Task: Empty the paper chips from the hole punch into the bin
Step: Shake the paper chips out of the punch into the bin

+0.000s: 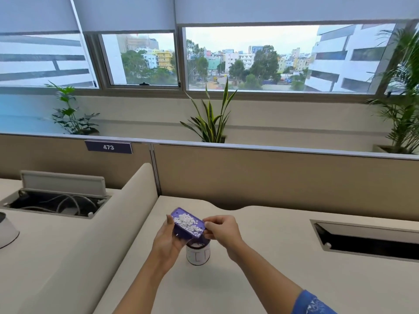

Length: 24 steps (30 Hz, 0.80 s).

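Observation:
A purple hole-punch chip tray (pixel 181 234) is held tilted above the desk, its open side up and full of white paper chips (pixel 187 223). My left hand (pixel 166 240) grips its left and lower side. My right hand (pixel 223 230) pinches its right end. Directly under the tray stands a small white cylindrical bin (pixel 198 253) with a dark rim, partly hidden by the tray. Whether the rest of the punch is in my hands is hidden.
A curved beige divider (pixel 127 211) runs along the desk's left side. A cable slot (pixel 367 240) opens in the desk at the right; another with cables (pixel 56 205) is on the left desk. A tan partition (pixel 272 177) closes the back.

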Motion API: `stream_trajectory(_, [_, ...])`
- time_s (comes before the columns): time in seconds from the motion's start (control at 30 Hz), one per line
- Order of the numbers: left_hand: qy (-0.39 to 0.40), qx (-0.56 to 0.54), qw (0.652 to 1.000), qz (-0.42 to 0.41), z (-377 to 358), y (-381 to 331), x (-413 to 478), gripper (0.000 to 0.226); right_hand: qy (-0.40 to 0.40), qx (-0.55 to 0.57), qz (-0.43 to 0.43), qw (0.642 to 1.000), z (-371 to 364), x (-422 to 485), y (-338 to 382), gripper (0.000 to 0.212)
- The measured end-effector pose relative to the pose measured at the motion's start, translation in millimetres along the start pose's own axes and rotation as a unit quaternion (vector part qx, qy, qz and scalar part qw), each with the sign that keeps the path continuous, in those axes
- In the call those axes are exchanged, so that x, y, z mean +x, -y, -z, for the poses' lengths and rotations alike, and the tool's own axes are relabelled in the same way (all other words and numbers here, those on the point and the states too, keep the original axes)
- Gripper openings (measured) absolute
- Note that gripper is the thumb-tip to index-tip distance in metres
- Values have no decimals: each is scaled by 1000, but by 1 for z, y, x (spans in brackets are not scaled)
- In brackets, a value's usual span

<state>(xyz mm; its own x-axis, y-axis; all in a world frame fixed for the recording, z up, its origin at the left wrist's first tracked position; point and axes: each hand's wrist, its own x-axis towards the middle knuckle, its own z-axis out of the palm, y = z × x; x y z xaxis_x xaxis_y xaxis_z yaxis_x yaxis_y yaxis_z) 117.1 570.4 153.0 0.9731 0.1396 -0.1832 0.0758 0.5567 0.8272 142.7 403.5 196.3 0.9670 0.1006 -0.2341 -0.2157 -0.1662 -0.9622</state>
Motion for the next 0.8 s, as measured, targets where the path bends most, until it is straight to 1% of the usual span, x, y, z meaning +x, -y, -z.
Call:
stream_trajectory(0.17, [12, 47, 999, -10, 16, -6, 30, 62, 10, -34, -19, 999, -8, 33, 0, 11])
stream_trajectory(0.27, [20, 38, 999, -18, 22, -7, 43, 54, 9, -41, -26, 999, -15, 50, -5, 15])
stream_trajectory(0.4, [11, 37, 999, -25, 30, -6, 52, 46, 15, -49, -37, 998, -23, 62, -11, 17])
stream_trajectory(0.5, [-1, 62, 998, -31, 33, -3, 55, 47, 30, -51, -48, 997, -26, 67, -18, 19])
stream_trajectory(0.57, [-8, 82, 996, -41, 33, -2, 55, 44, 33, -55, -50, 997, -28, 67, -21, 22])
stream_trajectory(0.63, [-11, 100, 994, -49, 33, 0, 55, 46, 35, -74, -47, 996, -30, 68, -26, 26])
stream_trajectory(0.73, [-13, 102, 993, -54, 35, 3, 55, 55, 39, -116, -27, 992, -30, 69, -30, 26])
stream_trajectory(0.8, [-16, 99, 993, -56, 35, 4, 55, 53, 45, -137, -23, 989, -30, 69, -30, 28])
